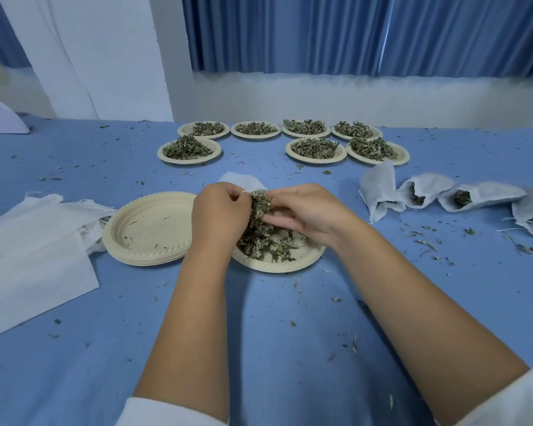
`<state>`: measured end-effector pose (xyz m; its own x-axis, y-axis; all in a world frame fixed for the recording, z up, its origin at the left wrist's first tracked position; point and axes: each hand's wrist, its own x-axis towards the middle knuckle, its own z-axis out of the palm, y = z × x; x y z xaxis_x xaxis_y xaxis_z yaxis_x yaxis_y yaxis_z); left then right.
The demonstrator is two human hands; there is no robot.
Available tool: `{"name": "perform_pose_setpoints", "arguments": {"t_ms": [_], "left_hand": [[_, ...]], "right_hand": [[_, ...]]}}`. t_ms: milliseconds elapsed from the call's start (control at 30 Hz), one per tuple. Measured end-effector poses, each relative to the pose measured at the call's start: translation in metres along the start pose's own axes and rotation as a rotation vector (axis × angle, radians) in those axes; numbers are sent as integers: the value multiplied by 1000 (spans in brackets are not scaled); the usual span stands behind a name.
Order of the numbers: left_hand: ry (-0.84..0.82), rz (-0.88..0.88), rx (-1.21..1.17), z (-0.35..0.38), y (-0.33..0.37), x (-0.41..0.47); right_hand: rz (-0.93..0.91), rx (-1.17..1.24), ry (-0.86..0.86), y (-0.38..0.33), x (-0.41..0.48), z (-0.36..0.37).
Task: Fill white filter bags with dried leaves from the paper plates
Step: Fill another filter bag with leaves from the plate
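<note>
My left hand (220, 210) pinches the open rim of a white filter bag (240, 180), which lies beyond both hands over the far side of a paper plate (305, 261). My right hand (308, 210) holds a clump of dried leaves (260, 202) at the bag's mouth. More loose leaves (268, 241) lie heaped on that plate, partly hidden under my hands.
A stack of bare paper plates (148, 229) sits to the left, beside flat white bags (34, 250). Several plates of leaves (190, 150) stand at the back. Filled bags (428, 189) lie at the right. Leaf crumbs litter the blue cloth (290, 348).
</note>
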<state>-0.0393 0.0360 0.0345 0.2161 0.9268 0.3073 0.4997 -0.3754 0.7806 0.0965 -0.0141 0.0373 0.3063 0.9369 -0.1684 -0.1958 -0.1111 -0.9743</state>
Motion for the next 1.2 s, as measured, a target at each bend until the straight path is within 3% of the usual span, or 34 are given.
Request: {"name": "perform_pose_setpoints", "arguments": {"t_ms": [200, 333, 433, 700, 967, 1133, 1200], "left_hand": [[-59, -37, -143, -1, 3, -1], [-138, -59, -202, -3, 6, -3], [-155, -39, -191, -5, 6, -4], [-105, 107, -85, -6, 12, -8], [35, 3, -49, -4, 2, -2], [41, -28, -49, -4, 2, -1], [33, -43, -51, -4, 3, -1]], "right_hand": [[-27, -186, 134, 10, 2, -5], [1, -144, 105, 14, 5, -4], [5, -100, 66, 14, 5, -3], [-53, -286, 275, 16, 4, 0], [81, -5, 61, -7, -3, -4], [139, -306, -53, -8, -11, -2], [119, -475, -26, -3, -12, 3]]}}
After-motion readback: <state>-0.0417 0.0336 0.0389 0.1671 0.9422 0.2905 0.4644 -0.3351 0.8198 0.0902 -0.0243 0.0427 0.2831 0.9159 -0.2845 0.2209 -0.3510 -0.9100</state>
